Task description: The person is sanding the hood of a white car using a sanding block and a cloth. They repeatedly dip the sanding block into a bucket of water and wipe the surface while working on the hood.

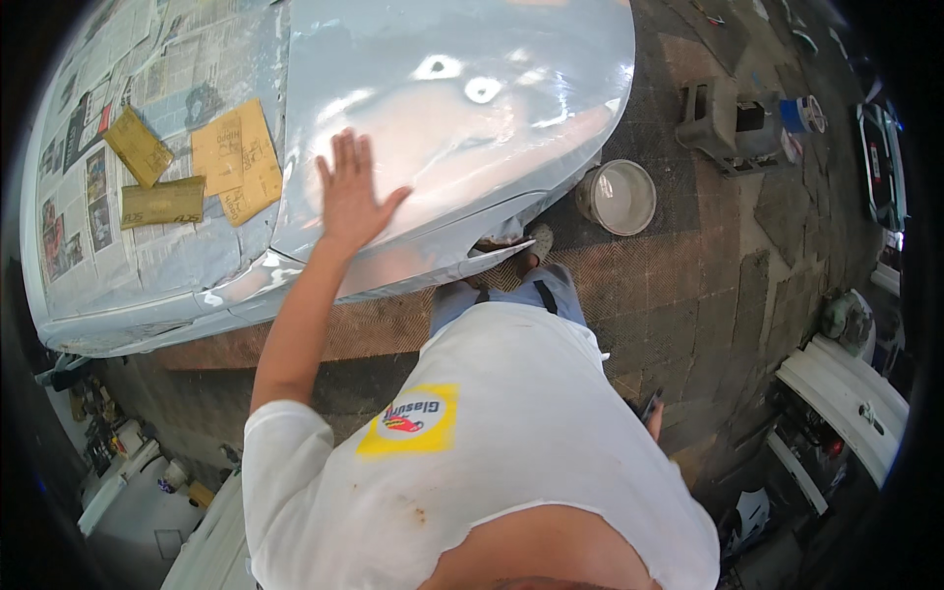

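Observation:
My left hand [352, 192] lies flat on a car's shiny grey body panel [393, 44], fingers spread and thumb out to the side. A pinkish-tan patch and two small dark-ringed white spots show on the panel beyond the hand. My right hand [655, 421] hangs low beside my right hip, mostly hidden by my shirt. A small dark object [648, 401] shows at its fingers; its kind is too small to tell. Left of my left hand, several folded tan sheets that look like sandpaper [162, 204] rest on newspaper [74, 197] covering the car.
A round pale bucket [623, 198] stands on the floor just right of the panel's edge. Beyond it are a grey plastic step stool [723, 123] and a blue-and-white tub [803, 115]. A white car panel [851, 403] leans at the right. More parts lie behind me at lower left.

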{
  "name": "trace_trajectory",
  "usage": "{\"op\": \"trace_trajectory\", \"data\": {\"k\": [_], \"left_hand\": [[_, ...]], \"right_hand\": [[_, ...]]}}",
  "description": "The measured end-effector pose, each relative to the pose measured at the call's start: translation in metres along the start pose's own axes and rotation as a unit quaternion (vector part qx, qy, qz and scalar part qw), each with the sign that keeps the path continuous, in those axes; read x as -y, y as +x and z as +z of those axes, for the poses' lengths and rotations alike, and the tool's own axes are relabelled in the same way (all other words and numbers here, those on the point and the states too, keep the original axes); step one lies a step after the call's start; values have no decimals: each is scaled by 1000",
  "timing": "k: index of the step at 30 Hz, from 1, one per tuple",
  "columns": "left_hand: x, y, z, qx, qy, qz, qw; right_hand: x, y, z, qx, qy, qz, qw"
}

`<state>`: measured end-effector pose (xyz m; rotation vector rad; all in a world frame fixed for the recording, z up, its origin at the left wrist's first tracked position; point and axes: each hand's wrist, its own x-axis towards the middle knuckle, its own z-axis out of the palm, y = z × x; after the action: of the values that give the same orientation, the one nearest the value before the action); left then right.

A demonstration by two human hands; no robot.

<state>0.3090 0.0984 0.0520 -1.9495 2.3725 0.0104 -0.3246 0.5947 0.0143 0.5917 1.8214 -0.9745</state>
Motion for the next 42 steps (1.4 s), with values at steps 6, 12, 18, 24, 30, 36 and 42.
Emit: {"op": "trace_trajectory", "data": {"k": [6,12,18,24,30,36,42], "left_hand": [[-129,83,30,-16,-70,85,994],[-261,161,53,1,-21,103,994],[-331,208,81,-9,30,158,987],[-288,201,82,-26,-39,170,984],[-136,104,41,-56,-57,58,995],[-3,18,27,-76,-66,39,994],[71,-41,14,-72,-86,26,993]], "right_hand": [[-55,-30,-31,-68,17,-18,997],[-24,-18,-39,-70,27,-42,996],[43,11,-34,-6,69,-17,997],[91,38,-40,-13,56,-114,992],[47,-11,21,40,32,-132,990],[-100,-40,43,48,-21,-89,995],[-260,-54,-21,-56,-83,-154,983]]}}
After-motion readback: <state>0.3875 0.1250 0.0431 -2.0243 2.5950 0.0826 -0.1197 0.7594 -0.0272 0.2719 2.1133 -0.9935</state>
